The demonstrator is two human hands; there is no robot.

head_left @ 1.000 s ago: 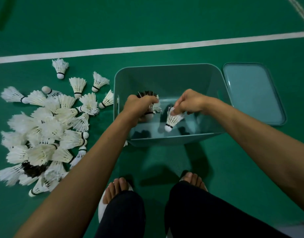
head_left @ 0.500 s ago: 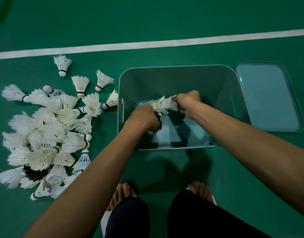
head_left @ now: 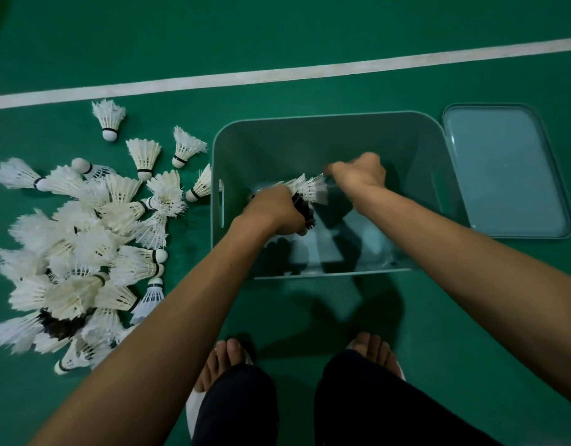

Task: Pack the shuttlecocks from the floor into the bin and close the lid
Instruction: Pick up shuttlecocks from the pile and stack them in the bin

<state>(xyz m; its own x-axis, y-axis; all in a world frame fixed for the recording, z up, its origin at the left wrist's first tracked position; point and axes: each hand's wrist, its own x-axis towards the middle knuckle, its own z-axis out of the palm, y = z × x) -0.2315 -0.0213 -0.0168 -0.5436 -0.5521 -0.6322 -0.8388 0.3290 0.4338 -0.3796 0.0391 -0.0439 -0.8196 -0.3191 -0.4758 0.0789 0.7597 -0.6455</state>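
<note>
A teal bin [head_left: 323, 123] stands open on the green floor in front of me. Inside it, my left hand [head_left: 271, 214] grips a dark-feathered shuttlecock [head_left: 305, 209] together with white ones. My right hand [head_left: 361, 172] holds the cork end of a nested row of white shuttlecocks [head_left: 310, 188] that reaches across to my left hand. The hands are blurred, so the exact finger hold is unclear. A large pile of white shuttlecocks [head_left: 81, 246] lies on the floor left of the bin. The bin's lid [head_left: 503, 169] lies flat to the right.
A white court line [head_left: 277, 72] crosses the floor behind the bin. My bare feet [head_left: 226, 358] stand just in front of the bin's near wall. One dark shuttlecock [head_left: 60, 326] lies in the pile's lower part.
Both hands went deeper into the bin. The right hand's shuttlecock turned from hanging cork-down to lying sideways, joined with those in the left hand.
</note>
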